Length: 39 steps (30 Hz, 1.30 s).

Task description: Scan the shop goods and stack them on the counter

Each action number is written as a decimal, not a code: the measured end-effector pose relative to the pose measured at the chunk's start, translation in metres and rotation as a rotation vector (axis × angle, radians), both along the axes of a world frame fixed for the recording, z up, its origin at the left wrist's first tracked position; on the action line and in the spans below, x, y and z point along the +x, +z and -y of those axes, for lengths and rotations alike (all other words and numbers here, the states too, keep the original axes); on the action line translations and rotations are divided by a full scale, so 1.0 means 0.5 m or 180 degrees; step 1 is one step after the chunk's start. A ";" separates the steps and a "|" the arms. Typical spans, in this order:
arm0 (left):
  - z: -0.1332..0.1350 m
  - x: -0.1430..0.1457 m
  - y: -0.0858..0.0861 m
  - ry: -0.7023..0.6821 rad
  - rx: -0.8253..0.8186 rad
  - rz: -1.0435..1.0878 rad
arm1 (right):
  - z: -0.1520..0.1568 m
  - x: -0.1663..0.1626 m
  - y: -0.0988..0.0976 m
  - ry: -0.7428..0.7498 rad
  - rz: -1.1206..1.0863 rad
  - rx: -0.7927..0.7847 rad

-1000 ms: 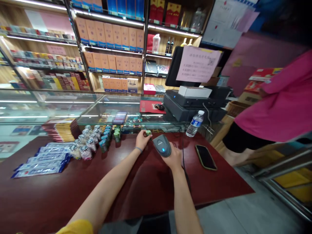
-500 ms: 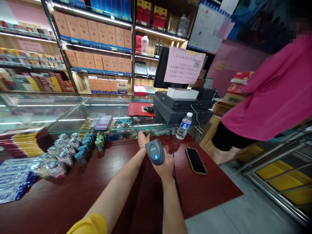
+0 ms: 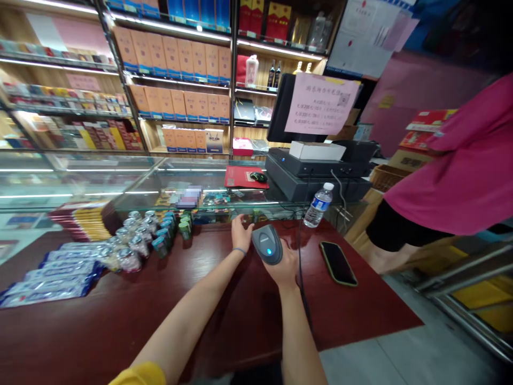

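Note:
In my right hand (image 3: 286,266) is a dark grey barcode scanner (image 3: 267,244), with a blue light glowing on its top. A black cable (image 3: 303,289) runs along the table beside that hand. My left hand (image 3: 241,235), with a thin band at the wrist, is just left of the scanner near the table's far edge. Its thumb and fingers are apart, and I see nothing held in it. A small green container (image 3: 256,215) stands just beyond it. Left of my hands are rows of small containers with green lids (image 3: 185,227) and blue lids (image 3: 161,243).
Clear-lidded jars (image 3: 130,259) and blue-white packets (image 3: 60,272) lie left on the red-brown table (image 3: 188,305). Rightward are a water bottle (image 3: 318,206) and a phone (image 3: 339,263). A glass counter (image 3: 136,184) and monitor (image 3: 282,109) stand behind. A person in pink (image 3: 457,166) stands right.
The view has swung left, so most things appear farther right. My left hand has drawn slightly away from the scanner, its thumb and fingers more apart. The scanner stays in my right hand.

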State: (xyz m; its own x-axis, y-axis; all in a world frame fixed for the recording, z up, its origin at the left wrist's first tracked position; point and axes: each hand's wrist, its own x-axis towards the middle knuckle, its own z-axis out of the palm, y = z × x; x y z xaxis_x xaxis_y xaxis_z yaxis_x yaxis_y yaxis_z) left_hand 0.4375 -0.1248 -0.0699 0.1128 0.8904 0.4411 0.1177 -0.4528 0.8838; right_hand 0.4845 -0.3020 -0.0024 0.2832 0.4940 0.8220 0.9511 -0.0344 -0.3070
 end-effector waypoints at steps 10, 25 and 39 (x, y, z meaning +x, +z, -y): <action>0.024 -0.366 0.041 0.1099 0.0854 -0.0114 | -0.016 -0.045 -0.032 0.0592 0.0171 -0.0158; -0.058 -0.361 0.016 0.1013 0.0052 -0.0358 | -0.027 -0.061 -0.064 0.0775 0.0160 -0.0446; -0.060 -0.354 0.027 0.1324 -0.0678 -0.0008 | -0.027 -0.065 -0.062 0.0818 0.0153 -0.0547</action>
